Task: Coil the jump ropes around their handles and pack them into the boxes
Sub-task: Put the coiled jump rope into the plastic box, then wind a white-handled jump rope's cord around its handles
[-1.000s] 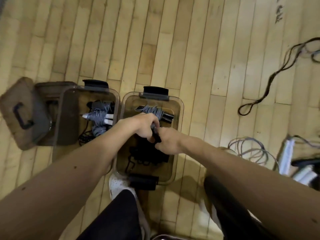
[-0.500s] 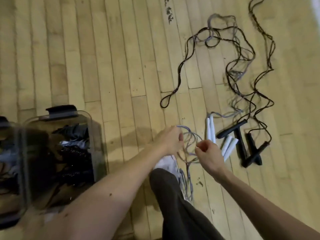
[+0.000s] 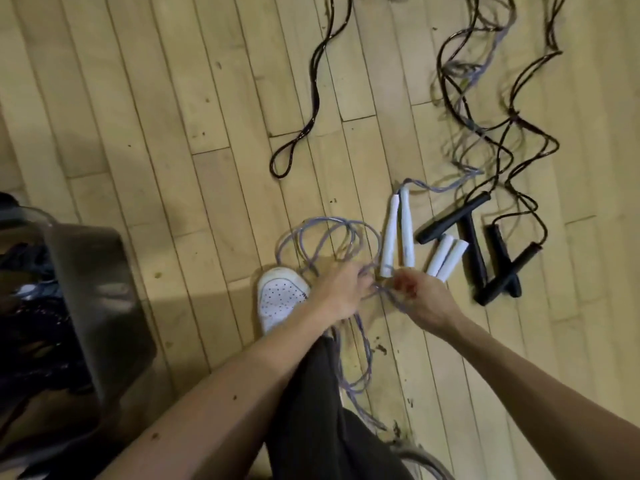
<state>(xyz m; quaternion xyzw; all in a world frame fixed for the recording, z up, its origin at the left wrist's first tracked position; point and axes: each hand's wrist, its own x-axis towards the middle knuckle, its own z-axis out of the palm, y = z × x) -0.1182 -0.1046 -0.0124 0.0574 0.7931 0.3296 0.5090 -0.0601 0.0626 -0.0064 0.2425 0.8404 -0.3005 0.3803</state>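
Observation:
A purple jump rope (image 3: pixel 325 237) lies in loose loops on the wooden floor, trailing down past my leg. My left hand (image 3: pixel 341 292) grips its strands beside my white shoe. My right hand (image 3: pixel 424 301) pinches the same rope just below a pair of white handles (image 3: pixel 398 233). A second white pair (image 3: pixel 446 258) lies right beside my right fingers. Several black handles (image 3: pixel 485 251) lie crossed further right, with their black ropes (image 3: pixel 519 126) snaking away. A clear box (image 3: pixel 104 306) at the left edge holds coiled ropes (image 3: pixel 31 299), dark and blurred.
My white shoe (image 3: pixel 280 296) and dark trouser leg (image 3: pixel 318 410) sit between my arms. A long black rope loop (image 3: pixel 304 126) lies on the floor above my hands. Tangled grey and black ropes (image 3: pixel 467 64) fill the upper right.
My view has swung from the boxes to the loose ropes on the right. Both hands left the right box and have dropped lower onto the purple rope by the white handles.

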